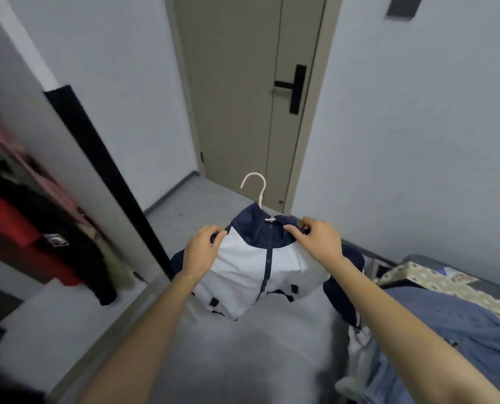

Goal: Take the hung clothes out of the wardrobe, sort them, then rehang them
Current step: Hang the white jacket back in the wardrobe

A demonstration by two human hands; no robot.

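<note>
Jacket [251, 266], navy and white, hangs on a pale hanger [257, 188], held in mid-air above the grey floor [243, 360]. Left hand [200, 247] and right hand [318, 239] pinch its shoulders with curled fingers.

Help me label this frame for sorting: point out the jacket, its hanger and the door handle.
jacket [243, 266], head view, white chest panel
hanger [261, 193], head view, hook stem
door handle [283, 84], head view, black lever

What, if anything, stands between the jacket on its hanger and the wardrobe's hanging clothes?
A dark-edged panel, apparently the wardrobe's open door, juts out between the jacket and the hung clothes.
</note>
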